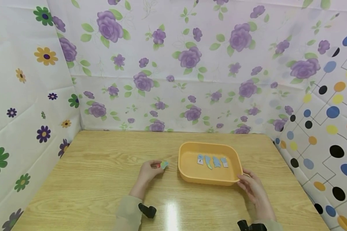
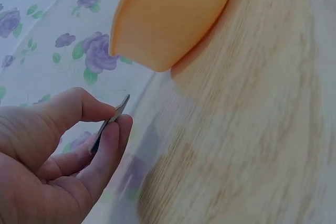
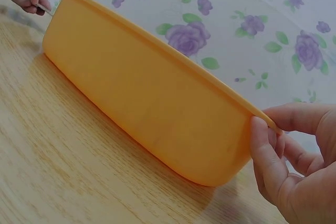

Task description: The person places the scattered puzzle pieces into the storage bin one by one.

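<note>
Left of the orange tray [image 1: 208, 179], my left hand [image 1: 149, 170] pinches a small flat puzzle piece [image 1: 164, 165] coloured light blue, green and red. In the left wrist view the puzzle piece [image 2: 111, 123] shows edge-on between thumb and fingers, apart from the tray [image 2: 173, 19]. My right hand [image 1: 253, 185] grips the tray's rim at its front right corner. The right wrist view shows thumb and fingers of the right hand [image 3: 299, 156] on both sides of that rim. Inside the tray several puzzle pieces [image 1: 217, 162] lie in a loose row.
The tray stands on a light wooden table [image 1: 104, 179]. Behind the table hangs a flowered cloth [image 1: 173, 80]. More patterned cloth [image 1: 26, 96] closes the left side, and a dotted cloth [image 1: 329, 128] the right.
</note>
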`<state>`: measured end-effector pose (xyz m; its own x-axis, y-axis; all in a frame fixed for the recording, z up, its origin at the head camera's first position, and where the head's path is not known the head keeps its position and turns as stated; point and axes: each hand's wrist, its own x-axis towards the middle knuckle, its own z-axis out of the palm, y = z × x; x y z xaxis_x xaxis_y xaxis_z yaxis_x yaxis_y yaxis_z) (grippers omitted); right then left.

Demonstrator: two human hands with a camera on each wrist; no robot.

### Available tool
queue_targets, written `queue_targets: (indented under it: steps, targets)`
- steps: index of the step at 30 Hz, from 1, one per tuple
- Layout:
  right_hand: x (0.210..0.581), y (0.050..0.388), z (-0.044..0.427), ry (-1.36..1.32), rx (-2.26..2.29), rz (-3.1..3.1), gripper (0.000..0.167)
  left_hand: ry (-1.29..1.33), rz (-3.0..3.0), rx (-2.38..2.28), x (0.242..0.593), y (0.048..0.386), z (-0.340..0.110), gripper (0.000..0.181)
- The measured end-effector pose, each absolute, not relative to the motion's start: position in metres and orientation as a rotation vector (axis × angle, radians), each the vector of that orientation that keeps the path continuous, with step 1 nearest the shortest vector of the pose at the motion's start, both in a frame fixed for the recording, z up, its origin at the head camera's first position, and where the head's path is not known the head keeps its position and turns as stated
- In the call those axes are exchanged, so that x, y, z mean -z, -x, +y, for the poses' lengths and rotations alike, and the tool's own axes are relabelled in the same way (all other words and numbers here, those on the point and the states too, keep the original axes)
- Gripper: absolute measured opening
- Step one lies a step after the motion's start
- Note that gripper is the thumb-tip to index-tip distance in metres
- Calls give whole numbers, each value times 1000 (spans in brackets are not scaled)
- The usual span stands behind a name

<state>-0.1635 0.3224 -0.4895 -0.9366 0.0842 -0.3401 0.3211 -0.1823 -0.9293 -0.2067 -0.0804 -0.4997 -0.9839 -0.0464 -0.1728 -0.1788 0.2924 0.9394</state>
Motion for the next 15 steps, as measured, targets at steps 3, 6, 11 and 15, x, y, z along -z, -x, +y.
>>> queue_targets:
  steps: [3, 6, 11, 15]
  targets:
    - [489, 163, 322, -473, 2252, 1899, 46, 202, 2380, -1824, 499, 206, -84, 43]
    - [489, 163, 322, -474, 2255, 1897, 44, 196, 2312, -1866, 498, 205, -87, 47]
    - [489, 163, 322, -472, 2253, 1897, 42, 201, 2180, -1976, 494, 206, -89, 51]
    - [488, 163, 322, -466, 2246, 1903, 43, 194, 2118, -2041, 485, 209, -87, 50]
